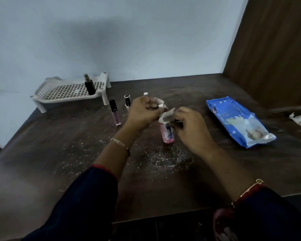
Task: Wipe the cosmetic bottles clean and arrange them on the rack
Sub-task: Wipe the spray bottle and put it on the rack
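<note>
My left hand point(142, 111) is closed around a small cosmetic item with a white tip point(160, 105); most of it is hidden in the fingers. My right hand point(189, 126) pinches a greyish-white wipe point(167, 117) against that item's end, between the two hands. Just below them a pink bottle point(168, 135) stands on the table. A pink lip-gloss tube with a black cap point(115, 113), a black-capped tube point(127, 100) and a white-capped item point(145, 93) stand behind my left hand. The white perforated rack point(63, 94) sits at the back left and holds a black spray bottle point(90, 85).
A blue pack of wipes point(238, 120) lies at the right. A crumpled used tissue point(297, 119) lies beyond it near the wooden side panel point(274, 49). Pale crumbs point(160, 159) are scattered over the dark table in front of the pink bottle. A wall runs behind the rack.
</note>
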The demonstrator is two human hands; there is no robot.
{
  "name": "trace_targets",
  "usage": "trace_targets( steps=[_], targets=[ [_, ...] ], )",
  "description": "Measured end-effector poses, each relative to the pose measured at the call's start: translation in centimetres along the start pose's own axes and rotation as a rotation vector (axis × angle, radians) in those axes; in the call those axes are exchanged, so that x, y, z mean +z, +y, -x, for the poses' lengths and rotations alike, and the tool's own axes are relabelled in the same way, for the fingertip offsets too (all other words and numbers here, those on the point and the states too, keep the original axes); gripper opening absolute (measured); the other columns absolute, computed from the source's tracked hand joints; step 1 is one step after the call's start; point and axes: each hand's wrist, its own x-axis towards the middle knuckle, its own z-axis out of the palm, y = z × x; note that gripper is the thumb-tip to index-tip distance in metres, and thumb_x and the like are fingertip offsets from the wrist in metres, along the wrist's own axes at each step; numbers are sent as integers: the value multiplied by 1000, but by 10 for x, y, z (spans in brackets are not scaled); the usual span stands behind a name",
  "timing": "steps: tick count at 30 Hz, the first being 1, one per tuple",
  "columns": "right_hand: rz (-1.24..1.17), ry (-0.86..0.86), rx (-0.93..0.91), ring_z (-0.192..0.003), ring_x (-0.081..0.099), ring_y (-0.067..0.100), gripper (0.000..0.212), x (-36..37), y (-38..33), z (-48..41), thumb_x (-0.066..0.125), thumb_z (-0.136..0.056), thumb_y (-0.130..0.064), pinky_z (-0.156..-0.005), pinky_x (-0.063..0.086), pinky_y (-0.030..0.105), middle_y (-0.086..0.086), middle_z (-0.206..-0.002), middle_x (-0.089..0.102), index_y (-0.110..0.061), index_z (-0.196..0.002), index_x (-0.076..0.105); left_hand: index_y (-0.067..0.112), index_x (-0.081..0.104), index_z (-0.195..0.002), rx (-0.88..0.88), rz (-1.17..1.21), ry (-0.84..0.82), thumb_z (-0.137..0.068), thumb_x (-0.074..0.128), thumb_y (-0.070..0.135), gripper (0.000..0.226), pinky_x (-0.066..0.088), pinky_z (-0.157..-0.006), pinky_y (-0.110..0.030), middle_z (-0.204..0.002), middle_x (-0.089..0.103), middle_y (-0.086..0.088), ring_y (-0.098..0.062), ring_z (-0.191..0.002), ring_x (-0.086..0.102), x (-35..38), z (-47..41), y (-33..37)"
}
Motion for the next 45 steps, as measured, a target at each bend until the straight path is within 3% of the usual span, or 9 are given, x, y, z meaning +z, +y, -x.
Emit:
trace_targets(
  steps=[5,10,14,19,26,31,37,41,45],
  targets=[
    [173,-46,-104,-93,62,20,23,-1,-1,13,60,-80,-6,-79,53,34,3,-103,63,-11,-100,70,-2,66,-98,1,-93,9,-77,72,0,23,49,-50,-12,-77,68,-6,0,-58,63,5,-3,4],
    [371,-236,-72,-91,60,23,28,-2,-4,25,59,-85,-10,-75,45,29,2,-100,57,-21,-109,67,-1,62,-93,-74,6,-5,-76,69,-5,18,59,-70,-34,-95,67,-17,-21,-85,66,0,0,7],
    [347,-312,-29,-99,58,18,26,-12,-6,27,58,-87,-14,-82,46,32,-1,-106,60,-25,-107,69,8,61,-79,-58,0,-2,-77,67,-6,16,58,-69,-33,-84,66,-9,-17,-77,65,-1,5,9],
    [220,-22,-57,-80,49,8,25,-15,-16,3,63,-81,-3,-64,35,18,-12,-86,47,-19,-98,71,8,63,-82,-35,-53,34,-77,70,-3,14,56,-68,-33,-81,67,-9,-17,-73,64,-1,5,8],
    [291,-142,-83,-85,57,21,17,-2,-20,10,60,-84,-13,-68,47,36,4,-91,57,-14,-97,71,10,60,-74,-27,-40,26,-78,67,-6,18,45,-41,-16,-77,63,-16,-4,-47,57,0,6,7],
    [388,-291,-36,-96,56,21,27,-2,-19,23,58,-88,-11,-75,39,26,3,-103,57,-18,-112,67,7,59,-75,-121,80,53,-81,63,-8,17,57,-70,-48,-88,61,-19,-33,-93,65,-4,1,2],
    [345,-426,43,-100,58,23,24,-6,-24,22,59,-87,-16,-81,43,30,5,-109,58,-15,-110,68,10,60,-76,-122,33,63,-82,65,-1,14,48,-84,-65,-80,62,-14,-32,-85,62,-11,5,2],
    [313,-530,125,-98,64,19,24,-11,-15,24,64,-80,-8,-87,50,32,1,-108,67,-22,-99,72,3,59,-82,-131,84,32,-86,57,-6,10,60,-63,-44,-97,61,-18,-25,-87,63,-6,8,9],
    [232,-246,89,-90,58,19,16,-20,-9,22,64,-81,-5,-79,46,32,3,-93,62,-13,-92,71,11,61,-78,-88,44,-2,-87,54,-8,22,55,-78,-56,-96,64,-10,-29,-91,56,-5,11,7]
  ],
)
